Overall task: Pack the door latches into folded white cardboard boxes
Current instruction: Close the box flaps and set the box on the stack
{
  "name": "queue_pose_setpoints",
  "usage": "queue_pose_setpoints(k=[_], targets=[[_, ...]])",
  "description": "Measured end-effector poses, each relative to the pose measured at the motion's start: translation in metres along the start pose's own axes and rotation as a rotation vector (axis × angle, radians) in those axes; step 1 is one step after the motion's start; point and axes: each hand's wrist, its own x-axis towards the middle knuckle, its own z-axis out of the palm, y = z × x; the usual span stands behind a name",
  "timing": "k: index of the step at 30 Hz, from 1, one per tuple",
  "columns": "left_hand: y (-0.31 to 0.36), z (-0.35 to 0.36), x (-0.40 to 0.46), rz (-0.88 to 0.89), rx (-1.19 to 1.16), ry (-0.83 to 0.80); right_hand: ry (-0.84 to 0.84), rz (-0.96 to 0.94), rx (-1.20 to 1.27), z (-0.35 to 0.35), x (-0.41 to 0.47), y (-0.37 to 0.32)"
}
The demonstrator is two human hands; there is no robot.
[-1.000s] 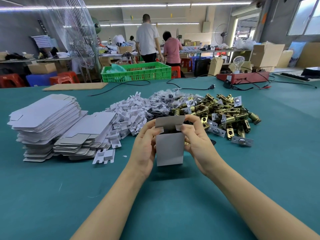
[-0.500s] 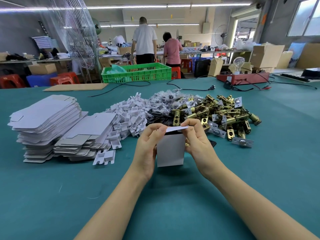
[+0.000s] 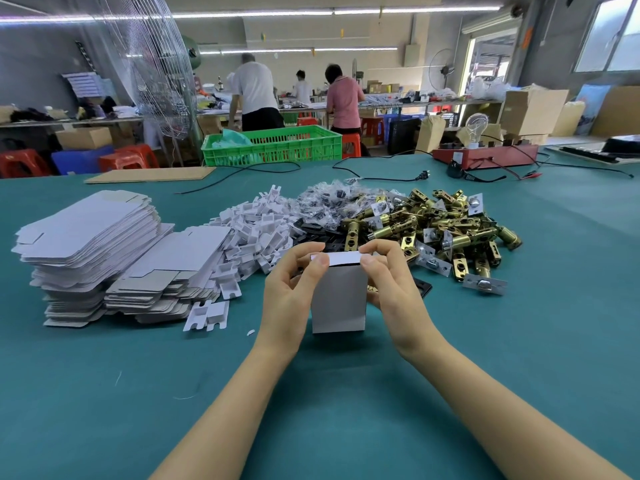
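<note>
A small white cardboard box [image 3: 339, 303] stands upright on the teal table in front of me. My left hand [image 3: 292, 282] holds its left side, thumb on the top flap. My right hand [image 3: 389, 278] holds the right side, fingertips on the same flap, which lies folded flat over the top. Behind the box lies a heap of brass door latches [image 3: 446, 230]. To the left are stacks of flat unfolded white boxes [image 3: 93, 244]. What is inside the box is hidden.
A pile of white card inserts [image 3: 256, 230] and bagged small parts [image 3: 329, 202] lie between stacks and latches. A green crate [image 3: 273, 147], black cables [image 3: 381, 178] and a red device [image 3: 485, 157] sit at the table's far edge. People work at benches beyond.
The box's top flap stood up one second ago; both hands have folded it down flat onto the box top. The box has stayed in place.
</note>
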Motion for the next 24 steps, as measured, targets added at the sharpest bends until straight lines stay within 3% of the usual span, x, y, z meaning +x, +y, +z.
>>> queue_pose_setpoints(k=[10, 24], targets=[[-0.002, 0.003, -0.001, 0.073, 0.061, 0.058, -0.016, -0.029, -0.093, 0.000, 0.000, 0.005], [-0.010, 0.004, -0.002, 0.252, 0.200, 0.006, -0.005, -0.047, -0.103, 0.002, -0.002, 0.003]])
